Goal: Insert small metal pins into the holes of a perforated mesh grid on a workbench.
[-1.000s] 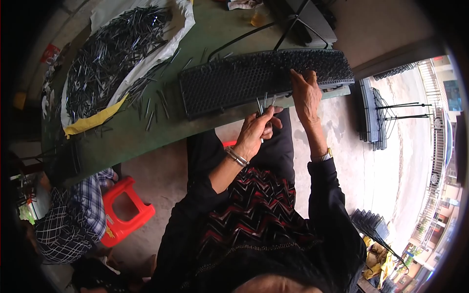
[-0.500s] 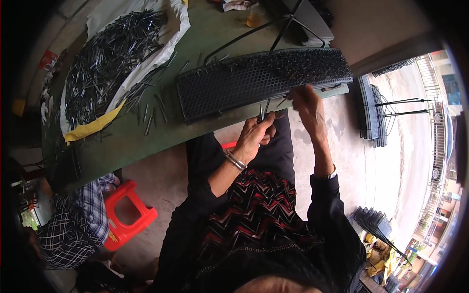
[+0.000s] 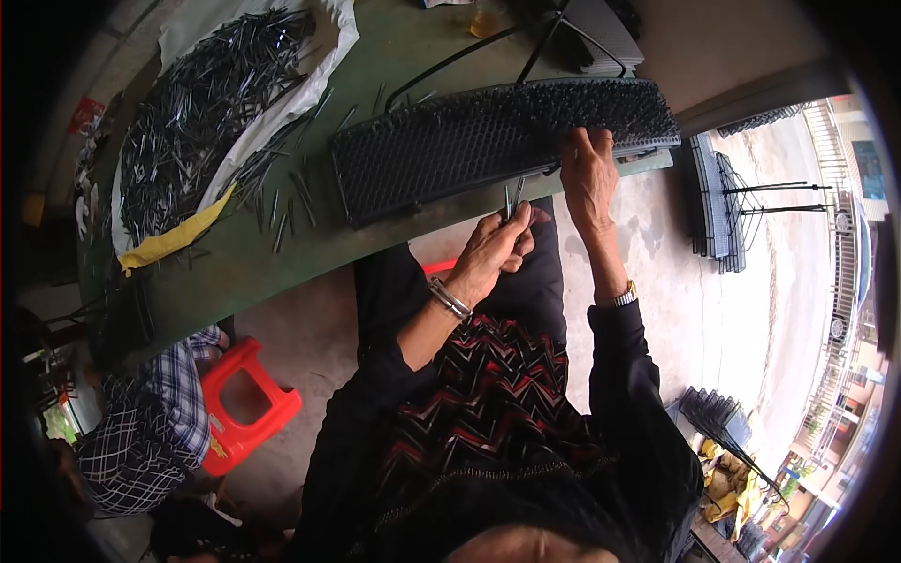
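A long dark perforated rack (image 3: pixel 418 167) lies along the table's near edge, full of small holes. Over its right part, many short dark tips (image 3: pixel 619 98) stick up close together; the left part shows bare holes. My left hand (image 3: pixel 493 251), below the rack, is closed around a few slim metal pins (image 3: pixel 512 197) that point up toward it. At the rack's near side, the fingers of my right hand (image 3: pixel 591 183) press together against the border of the filled part. What those fingertips pinch, if anything, is hidden by the hand.
A heap of dark pins (image 3: pixel 211 117) fills a white sack (image 3: pixel 340 38) on the green table (image 3: pixel 235 293), with loose pins beside it. Bent black rods (image 3: pixel 450 61) rise behind the rack. A red stool (image 3: pixel 272 413) and a person in plaid (image 3: pixel 174 399) are lower left. Stacked racks (image 3: pixel 709 202) stand right.
My right hand has moved up from just below the rack onto its near side, fingers now against it. My left hand stays nearly in place with its pins.
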### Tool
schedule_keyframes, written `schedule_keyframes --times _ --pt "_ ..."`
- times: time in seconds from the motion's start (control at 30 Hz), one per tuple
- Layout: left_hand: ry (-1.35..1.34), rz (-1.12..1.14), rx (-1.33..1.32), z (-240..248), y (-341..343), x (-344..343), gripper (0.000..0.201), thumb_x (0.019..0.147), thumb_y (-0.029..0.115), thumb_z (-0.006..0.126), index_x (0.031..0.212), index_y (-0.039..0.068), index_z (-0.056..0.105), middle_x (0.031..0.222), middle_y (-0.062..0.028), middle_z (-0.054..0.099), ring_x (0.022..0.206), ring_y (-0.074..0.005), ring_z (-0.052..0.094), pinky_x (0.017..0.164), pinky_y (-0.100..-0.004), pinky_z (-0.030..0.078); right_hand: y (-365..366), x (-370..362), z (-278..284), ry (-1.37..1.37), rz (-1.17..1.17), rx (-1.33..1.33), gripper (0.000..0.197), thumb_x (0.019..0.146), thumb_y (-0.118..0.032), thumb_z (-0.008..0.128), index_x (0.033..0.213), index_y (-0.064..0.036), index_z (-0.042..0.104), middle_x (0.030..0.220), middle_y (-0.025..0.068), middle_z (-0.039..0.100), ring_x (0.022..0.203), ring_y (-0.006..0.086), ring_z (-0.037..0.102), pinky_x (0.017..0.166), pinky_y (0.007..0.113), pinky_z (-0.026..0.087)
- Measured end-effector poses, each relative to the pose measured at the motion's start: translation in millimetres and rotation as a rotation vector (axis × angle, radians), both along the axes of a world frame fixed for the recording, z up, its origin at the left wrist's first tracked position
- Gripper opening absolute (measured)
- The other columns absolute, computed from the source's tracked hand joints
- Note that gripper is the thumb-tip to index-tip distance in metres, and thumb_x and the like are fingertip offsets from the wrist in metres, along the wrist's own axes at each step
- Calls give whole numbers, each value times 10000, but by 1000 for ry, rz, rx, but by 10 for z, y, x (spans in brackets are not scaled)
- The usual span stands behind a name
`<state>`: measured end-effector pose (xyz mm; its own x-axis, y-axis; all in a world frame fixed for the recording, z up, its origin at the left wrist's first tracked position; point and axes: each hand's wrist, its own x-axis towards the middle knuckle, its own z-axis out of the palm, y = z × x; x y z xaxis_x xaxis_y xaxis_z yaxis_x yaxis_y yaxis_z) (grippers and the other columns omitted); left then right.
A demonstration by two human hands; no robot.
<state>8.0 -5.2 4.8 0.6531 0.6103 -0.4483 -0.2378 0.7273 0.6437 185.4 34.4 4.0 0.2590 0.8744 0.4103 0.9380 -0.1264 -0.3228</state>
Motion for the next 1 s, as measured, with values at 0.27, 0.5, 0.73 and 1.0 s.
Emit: schedule_keyframes --times 0.27,0.5,0.73,1.0 --pt "125 -60 108 -32 -41 63 345 939 427 532 926 88 596 590 60 433 454 -6 293 406 -178 190 -473 -110 442 851 410 -289 222 868 -164 634 961 38 629 912 116 615 763 164 617 634 293 482" --pt "53 -51 76 -114 -59 4 242 941 311 564 941 74 612 655 44 504 521 -8 350 435 -177 234 -482 -163 442 726 17 17 120 876 -92 585 952 -7 623 712 51 623 601 85 544 552 251 438" --pt "-114 105 -94 -38 32 18 226 926 256 585 1039 65 630 786 -41 613 580 -39 396 484 -179 297 -106 66 45 426 -5 289 93 893 -89 571 958 -38 613 648 56 596 573 98 557 551 260 438" --pt "-122 141 -84 -3 103 -49 255 939 269 572 1067 57 630 789 -77 635 541 -15 348 458 -166 268 -96 12 -118 135 72 265 125 865 -69 607 978 -74 659 904 70 566 678 162 574 615 293 462"
